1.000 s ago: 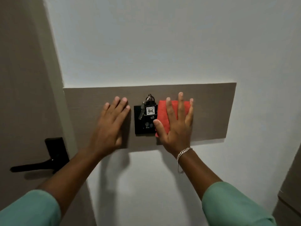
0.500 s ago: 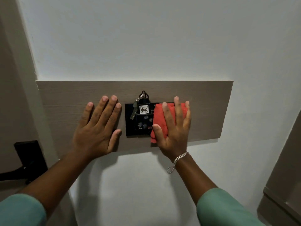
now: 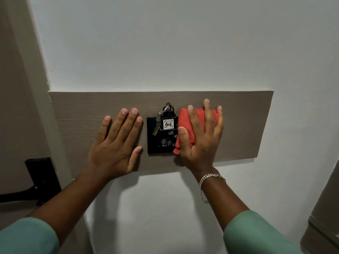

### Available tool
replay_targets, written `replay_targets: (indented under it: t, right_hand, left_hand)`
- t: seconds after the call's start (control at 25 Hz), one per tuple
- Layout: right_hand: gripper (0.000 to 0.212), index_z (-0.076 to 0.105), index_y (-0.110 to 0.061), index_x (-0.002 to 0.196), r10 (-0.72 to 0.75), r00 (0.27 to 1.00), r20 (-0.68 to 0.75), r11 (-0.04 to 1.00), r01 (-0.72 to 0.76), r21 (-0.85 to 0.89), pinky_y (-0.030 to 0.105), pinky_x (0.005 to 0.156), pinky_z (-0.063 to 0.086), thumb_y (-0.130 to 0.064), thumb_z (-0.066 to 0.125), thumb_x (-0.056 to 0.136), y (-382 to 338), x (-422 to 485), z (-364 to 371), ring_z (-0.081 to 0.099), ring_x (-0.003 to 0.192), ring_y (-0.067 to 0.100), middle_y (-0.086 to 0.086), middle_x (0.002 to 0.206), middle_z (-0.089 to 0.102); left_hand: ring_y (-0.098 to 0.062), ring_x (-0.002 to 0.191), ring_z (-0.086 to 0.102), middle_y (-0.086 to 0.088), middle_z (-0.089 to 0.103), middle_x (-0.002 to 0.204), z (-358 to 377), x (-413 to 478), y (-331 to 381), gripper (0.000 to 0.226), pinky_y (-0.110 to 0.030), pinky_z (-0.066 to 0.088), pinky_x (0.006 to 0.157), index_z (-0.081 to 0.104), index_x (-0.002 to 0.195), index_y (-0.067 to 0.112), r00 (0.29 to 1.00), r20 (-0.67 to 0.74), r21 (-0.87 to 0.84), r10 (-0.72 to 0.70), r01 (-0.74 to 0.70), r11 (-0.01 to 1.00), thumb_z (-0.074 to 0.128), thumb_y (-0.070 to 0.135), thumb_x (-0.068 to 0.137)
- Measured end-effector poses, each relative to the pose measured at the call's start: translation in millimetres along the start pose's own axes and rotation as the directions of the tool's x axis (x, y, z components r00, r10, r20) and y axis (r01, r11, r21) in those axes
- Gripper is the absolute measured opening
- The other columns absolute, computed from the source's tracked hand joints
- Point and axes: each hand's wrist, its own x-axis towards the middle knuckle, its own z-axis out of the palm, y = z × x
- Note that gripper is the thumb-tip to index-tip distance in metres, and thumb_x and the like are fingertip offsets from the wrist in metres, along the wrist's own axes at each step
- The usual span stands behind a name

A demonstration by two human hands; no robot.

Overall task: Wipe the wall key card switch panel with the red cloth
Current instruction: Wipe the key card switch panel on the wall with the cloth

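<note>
A black key card switch panel (image 3: 153, 138) is mounted on a grey-brown wooden board (image 3: 244, 125) on the white wall. A key fob tagged 406 (image 3: 168, 124) with a key hangs in its slot. My right hand (image 3: 200, 138) presses a folded red cloth (image 3: 197, 118) flat against the panel's right edge and the board beside it, covering that side. To the left of the panel, my left hand (image 3: 117, 142) lies flat on the board with its fingers spread and nothing in it.
A black door handle (image 3: 27, 191) on a brown door sits at the lower left. A grey-brown cabinet edge (image 3: 322, 217) shows at the lower right. White wall stretches above and below the board.
The red cloth under my right hand has shifted slightly up and to the right on the panel's right side. The camera view has swung back and forth. My left hand stays flat on the board.
</note>
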Motion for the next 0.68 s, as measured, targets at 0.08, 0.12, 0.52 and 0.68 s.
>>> replay_targets:
  t: [0.08,0.12,0.52,0.68]
  right_hand:
    - [0.051,0.050,-0.026,0.141,-0.150,0.988,0.028,0.989,0.150,0.006,0.053,0.124,0.024,-0.052,0.043,0.098,10,-2,-6,0.024,0.148,0.047,0.014,0.157,0.039]
    - [0.050,0.052,-0.024,0.139,-0.187,0.982,0.037,0.982,0.186,0.021,0.056,0.122,0.026,-0.051,0.044,0.098,16,-2,-8,0.026,0.147,0.048,0.016,0.155,0.040]
    - [0.048,0.054,-0.026,0.140,-0.013,1.000,0.002,0.998,0.013,0.067,0.047,0.124,0.023,-0.051,0.044,0.099,11,-1,-3,0.023,0.150,0.041,0.014,0.157,0.038]
    - [0.048,0.053,-0.027,0.139,-0.094,0.995,0.017,0.993,0.093,0.069,0.047,0.124,0.023,-0.051,0.045,0.099,14,-16,-3,0.023,0.150,0.042,0.015,0.157,0.038]
  left_hand:
    - [-0.030,0.154,0.012,-0.016,0.019,0.163,0,1,0,0.073,-0.049,0.006,0.124,0.022,0.156,0.004,1.000,-0.008,-0.007,-0.004,0.004,1.000,0.035,0.042,0.095]
    - [-0.030,0.154,0.013,-0.016,0.019,0.163,0,1,0,0.073,-0.048,0.006,0.124,0.022,0.156,0.004,1.000,-0.013,-0.007,-0.006,0.006,1.000,0.035,0.042,0.095]
    - [-0.032,0.152,0.019,-0.016,0.019,0.163,-2,1,1,0.072,-0.050,0.009,0.123,0.022,0.156,0.004,1.000,-0.015,-0.021,-0.003,0.003,1.000,0.034,0.042,0.096]
    - [-0.031,0.153,0.017,-0.015,0.021,0.163,1,1,0,0.072,-0.050,0.010,0.124,0.023,0.156,0.005,1.000,-0.020,-0.017,-0.018,0.018,1.000,0.034,0.042,0.095]
